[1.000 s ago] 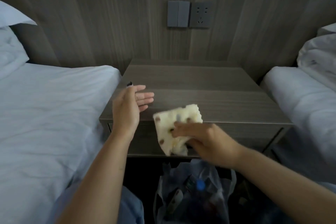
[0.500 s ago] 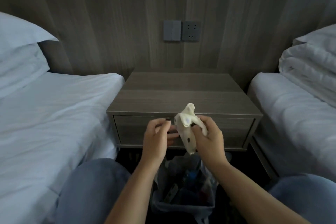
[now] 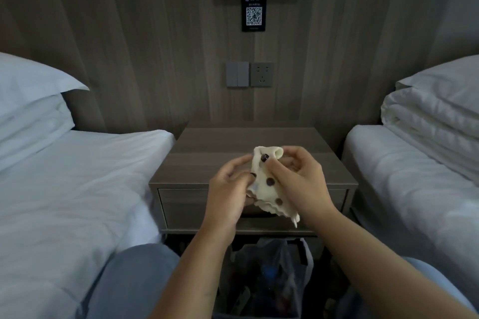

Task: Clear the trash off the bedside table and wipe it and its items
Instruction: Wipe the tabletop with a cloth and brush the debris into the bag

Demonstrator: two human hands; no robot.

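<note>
A cream cleaning cloth point(image 3: 267, 189) with dark spots hangs crumpled between both hands, in front of the wooden bedside table point(image 3: 202, 163). My left hand point(image 3: 228, 194) grips the cloth's left side with curled fingers. My right hand point(image 3: 300, 181) pinches its top and right side. Both hands hover above the table's front edge and its drawer point(image 3: 181, 204). The tabletop shows only bare wood.
A bin lined with a plastic bag point(image 3: 272, 274) holding trash stands on the floor under the hands, between my knees. White beds flank the table, left point(image 3: 72, 202) and right point(image 3: 414, 189). Switches and a socket point(image 3: 248, 74) are on the wall panel.
The right hand lifted the cloth off the tabletop and the left hand joined it. Both now hold the bunched cloth. The view pulled back and tilted up.
</note>
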